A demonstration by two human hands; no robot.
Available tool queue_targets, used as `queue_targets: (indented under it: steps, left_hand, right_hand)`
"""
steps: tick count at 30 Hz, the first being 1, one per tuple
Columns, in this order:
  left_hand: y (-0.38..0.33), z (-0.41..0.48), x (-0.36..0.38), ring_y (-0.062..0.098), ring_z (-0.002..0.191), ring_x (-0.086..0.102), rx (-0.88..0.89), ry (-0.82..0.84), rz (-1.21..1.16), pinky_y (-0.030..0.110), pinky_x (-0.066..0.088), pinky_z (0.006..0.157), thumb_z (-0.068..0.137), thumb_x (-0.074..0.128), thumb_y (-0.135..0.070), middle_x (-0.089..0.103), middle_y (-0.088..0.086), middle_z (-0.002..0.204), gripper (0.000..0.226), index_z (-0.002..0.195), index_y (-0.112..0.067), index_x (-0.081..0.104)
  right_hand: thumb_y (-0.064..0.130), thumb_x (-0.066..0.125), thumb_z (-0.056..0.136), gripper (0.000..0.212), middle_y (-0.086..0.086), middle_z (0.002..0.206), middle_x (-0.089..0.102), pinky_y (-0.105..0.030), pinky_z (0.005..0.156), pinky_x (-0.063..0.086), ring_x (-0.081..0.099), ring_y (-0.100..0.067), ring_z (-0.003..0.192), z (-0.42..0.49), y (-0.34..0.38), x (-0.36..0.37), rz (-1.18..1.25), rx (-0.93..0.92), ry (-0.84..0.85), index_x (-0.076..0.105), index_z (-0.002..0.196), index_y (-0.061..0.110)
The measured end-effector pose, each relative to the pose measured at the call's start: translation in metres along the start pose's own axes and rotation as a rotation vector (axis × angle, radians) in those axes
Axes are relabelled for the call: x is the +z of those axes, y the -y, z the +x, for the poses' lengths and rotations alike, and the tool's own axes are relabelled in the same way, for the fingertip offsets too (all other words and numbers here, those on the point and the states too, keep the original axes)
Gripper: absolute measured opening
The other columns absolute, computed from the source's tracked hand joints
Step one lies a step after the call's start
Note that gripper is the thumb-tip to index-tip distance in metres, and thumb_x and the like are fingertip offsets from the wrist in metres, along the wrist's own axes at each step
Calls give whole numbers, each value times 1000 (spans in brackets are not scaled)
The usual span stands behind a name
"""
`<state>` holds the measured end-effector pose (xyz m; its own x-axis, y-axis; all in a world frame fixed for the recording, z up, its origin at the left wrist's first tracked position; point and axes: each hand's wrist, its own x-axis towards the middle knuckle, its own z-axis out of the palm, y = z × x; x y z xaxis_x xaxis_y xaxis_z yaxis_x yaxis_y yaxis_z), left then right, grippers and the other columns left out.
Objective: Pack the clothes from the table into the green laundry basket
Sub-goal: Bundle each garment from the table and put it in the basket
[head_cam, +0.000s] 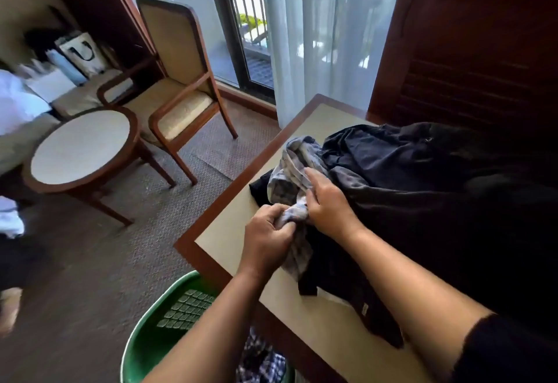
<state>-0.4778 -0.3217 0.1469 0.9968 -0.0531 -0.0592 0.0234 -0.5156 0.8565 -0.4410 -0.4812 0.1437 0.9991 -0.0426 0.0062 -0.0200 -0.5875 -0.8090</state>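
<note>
A grey patterned garment (290,171) is gripped by the left hand (267,239) and right hand (327,201) — fingers curled into its bunched near end — on the table (229,231), left of dark clothes (422,189). Soft, light and floppy, it is probably best gathered whole before the green laundry basket (145,340).

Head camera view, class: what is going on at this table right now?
A person is gathering a light blue-grey garment from a pile of dark clothes on the table. The left hand and right hand both grip it at one bunched end. The green laundry basket sits on the floor beside the table, with a checked cloth already inside.
</note>
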Motion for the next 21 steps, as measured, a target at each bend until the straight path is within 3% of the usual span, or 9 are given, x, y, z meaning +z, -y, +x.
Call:
queue_targets:
  steps: [2,4,5,7,8,10,14,19,21]
  left_hand:
    - [-4,4,-9,7,89,70,38,-65,-37,26,55,83,78,67,-14,72,-7,93,24,96,-25,78]
    - [-8,7,-15,3,90,68,60,-124,-77,19,52,85,81,70,-6,71,-6,95,24,96,-24,78]
    - [-10,8,-16,1,90,67,66,-149,-81,15,51,84,82,70,-2,70,-4,96,26,96,-23,77]
    - [-13,9,-16,-1,90,66,73,-171,-83,12,49,83,82,71,0,69,-2,98,27,99,-21,77]
    - [-14,11,-15,0,91,66,74,-177,-86,15,51,84,82,72,-2,70,-2,99,26,101,-20,77]
    - [-14,14,-14,5,95,66,94,-194,-75,25,54,90,79,74,-14,70,-4,101,24,101,-24,76]
    - [-15,29,-11,20,116,57,194,-206,19,43,48,104,74,77,-28,56,-1,118,30,103,-28,71]
    - [-28,36,-24,11,155,13,210,83,-12,23,21,118,73,79,-55,13,8,167,92,150,-48,29]
    - [-29,34,-28,10,151,30,121,280,-106,29,30,119,74,77,-57,31,1,164,93,153,-43,30]
  right_hand:
    - [5,52,94,63,-15,158,36,-17,118,16,32,-25,147,27,-6,3,-37,58,59,32,153,2]
    - [14,60,89,77,-16,156,39,-30,119,27,37,-29,145,41,-16,5,-121,145,165,24,157,7]
    - [16,63,87,74,-17,147,51,-33,112,37,48,-32,136,43,-21,6,-172,172,207,32,154,9]
    - [17,63,83,38,-14,115,70,-34,90,48,63,-33,113,42,-29,8,-228,173,219,61,121,12]
    - [17,62,83,19,-12,100,72,-35,81,48,66,-33,102,40,-31,9,-221,159,201,64,101,11]
    - [20,60,80,13,-9,83,71,-41,77,51,66,-34,88,34,-30,7,-148,134,129,61,85,9]
    - [20,52,69,32,1,91,75,-46,84,57,69,-26,92,3,-3,-7,184,69,79,68,96,21]
    - [-4,44,74,50,-5,108,76,-48,99,54,69,-25,108,-45,22,-42,591,113,13,73,111,14]
    - [-4,42,73,48,-12,105,76,-47,94,56,69,-31,104,-59,35,-51,630,76,21,73,108,9]
